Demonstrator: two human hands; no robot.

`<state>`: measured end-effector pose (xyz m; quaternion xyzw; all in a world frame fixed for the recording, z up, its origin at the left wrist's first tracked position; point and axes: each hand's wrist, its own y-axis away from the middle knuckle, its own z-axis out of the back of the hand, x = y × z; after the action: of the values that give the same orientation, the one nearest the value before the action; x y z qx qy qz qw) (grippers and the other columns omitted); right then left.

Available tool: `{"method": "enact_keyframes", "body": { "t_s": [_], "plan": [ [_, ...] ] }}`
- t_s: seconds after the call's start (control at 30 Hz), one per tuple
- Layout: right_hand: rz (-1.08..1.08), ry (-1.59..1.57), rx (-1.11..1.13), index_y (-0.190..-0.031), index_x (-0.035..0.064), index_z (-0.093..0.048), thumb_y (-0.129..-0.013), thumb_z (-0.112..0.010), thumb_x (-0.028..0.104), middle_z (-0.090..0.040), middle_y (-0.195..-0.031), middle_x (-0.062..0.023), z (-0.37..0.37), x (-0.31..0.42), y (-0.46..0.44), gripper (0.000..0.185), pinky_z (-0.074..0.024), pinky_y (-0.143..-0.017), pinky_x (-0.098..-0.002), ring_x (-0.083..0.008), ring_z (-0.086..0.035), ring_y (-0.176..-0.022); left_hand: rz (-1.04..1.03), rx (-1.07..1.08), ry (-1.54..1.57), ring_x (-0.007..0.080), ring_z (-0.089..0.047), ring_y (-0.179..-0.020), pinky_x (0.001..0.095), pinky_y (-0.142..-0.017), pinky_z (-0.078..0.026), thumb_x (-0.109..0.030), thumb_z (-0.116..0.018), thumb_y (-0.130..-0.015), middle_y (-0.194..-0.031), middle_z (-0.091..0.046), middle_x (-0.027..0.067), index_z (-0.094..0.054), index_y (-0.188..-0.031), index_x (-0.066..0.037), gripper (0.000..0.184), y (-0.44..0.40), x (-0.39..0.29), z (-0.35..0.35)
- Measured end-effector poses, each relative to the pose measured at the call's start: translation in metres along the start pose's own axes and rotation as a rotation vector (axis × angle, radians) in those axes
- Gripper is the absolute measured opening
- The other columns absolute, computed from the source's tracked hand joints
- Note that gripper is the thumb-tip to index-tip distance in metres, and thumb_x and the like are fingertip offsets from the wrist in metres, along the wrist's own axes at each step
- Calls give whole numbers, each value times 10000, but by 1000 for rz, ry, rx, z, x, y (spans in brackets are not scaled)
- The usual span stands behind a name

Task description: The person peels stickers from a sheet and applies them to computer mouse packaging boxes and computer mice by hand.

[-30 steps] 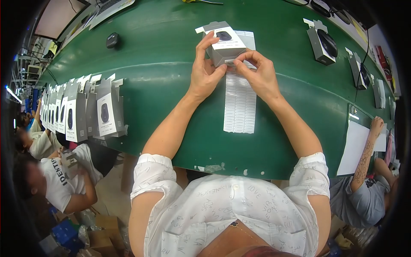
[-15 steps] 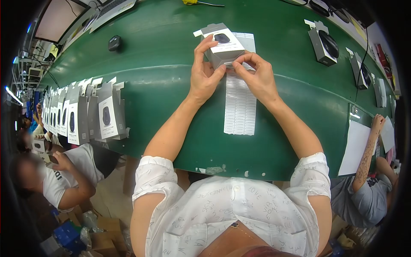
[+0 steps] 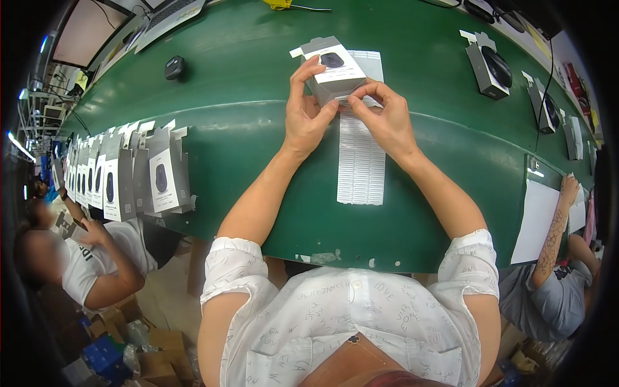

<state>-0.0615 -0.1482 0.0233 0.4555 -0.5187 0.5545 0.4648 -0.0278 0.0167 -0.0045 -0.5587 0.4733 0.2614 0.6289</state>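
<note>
A grey and white mouse box (image 3: 342, 65), with a mouse pictured on its face, is held above the green table. My left hand (image 3: 306, 122) is closed around its left side, fingers over the top edge and thumb at the near end. At that near end, my right hand (image 3: 387, 119) pinches thumb and forefinger against a small white label (image 3: 344, 100) on the box. The far end has a white flap sticking out to the left. Beneath the hands lies a long sheet of labels (image 3: 361, 161), printed in rows and partly covered by the box.
Several mouse boxes (image 3: 164, 177) stand in a row at left. A black mouse (image 3: 174, 68) lies at the far left. Boxes with mice (image 3: 493, 68) are at right, near a clipboard with paper (image 3: 535, 222). Co-workers sit on both sides. A yellow tool (image 3: 278, 4) lies at the back.
My hands and the box have barely shifted. At left, a co-worker's hands and the box they hold have moved lower. The right co-worker's hand has moved slightly.
</note>
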Motion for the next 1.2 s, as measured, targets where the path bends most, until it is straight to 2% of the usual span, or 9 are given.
{"method": "enact_keyframes", "body": {
  "t_s": [0.03,0.1,0.33,0.83,1.03,1.1,1.13,1.2],
  "plan": [
    [0,-1,-1,-937,-92,-577,-892,-623,47,-630,-1126,-190,0,1,0,153,-595,-743,-267,-202,-697,-875,0,1,-1,289,-476,-1261,368,-883,-580,108,-555,-797,-1485,-251,120,-409,-1306,-82,562,1,-1,-1],
    [-13,16,-2,-931,-88,-570,-893,-621,47,-623,-1167,-193,0,2,1,150,-593,-741,-269,-229,-707,-881,50,-30,60,255,-355,-1353,429,-1049,-457,70,-589,-799,-1492,-279,132,-435,-1324,-80,567,2,-3,-2],
    [9,31,-28,-912,-82,-559,-892,-618,46,-607,-1237,-188,-2,2,2,143,-593,-741,-284,-258,-714,-892,48,-25,53,250,-374,-1340,411,-1030,-476,75,-591,-795,-1490,-282,131,-438,-1323,-75,570,2,-3,-3],
    [33,72,-78,-903,-71,-573,-890,-624,59,-650,-1161,-167,-4,0,3,140,-595,-740,-296,-244,-722,-859,36,-27,33,248,-383,-1332,400,-1020,-483,65,-599,-804,-1485,-287,127,-438,-1324,-62,559,2,-1,-2],
    [83,122,-109,-937,-28,-529,-895,-653,111,-652,-1145,-177,-3,-8,2,191,-591,-700,-300,-250,-725,-815,77,-31,107,270,-387,-1334,416,-1039,-474,51,-603,-807,-1489,-279,127,-427,-1340,-62,573,2,-2,-1],
    [66,135,-119,-979,-8,-500,-909,-645,137,-653,-1148,-185,-2,-9,1,217,-583,-724,-332,-272,-709,-912,103,-27,185,298,-401,-1331,434,-1018,-502,57,-595,-794,-1501,-256,131,-416,-1346,-63,593,3,-2,-1],
    [67,134,-121,-979,-8,-500,-909,-645,137,-653,-1148,-185,-2,-11,0,217,-583,-724,-332,-272,-709,-912,103,-26,185,298,-401,-1331,434,-1018,-502,57,-595,-794,-1501,-256,131,-416,-1346,-63,593,3,-2,-1],
    [141,166,-158,-1032,-5,-483,-927,-622,146,-646,-1164,-197,-1,-15,-1,231,-574,-782,-368,-293,-661,-1052,135,-28,253,334,-461,-1289,432,-950,-557,109,-552,-747,-1524,-214,121,-396,-1348,-80,649,3,-3,-1]
  ]
}}
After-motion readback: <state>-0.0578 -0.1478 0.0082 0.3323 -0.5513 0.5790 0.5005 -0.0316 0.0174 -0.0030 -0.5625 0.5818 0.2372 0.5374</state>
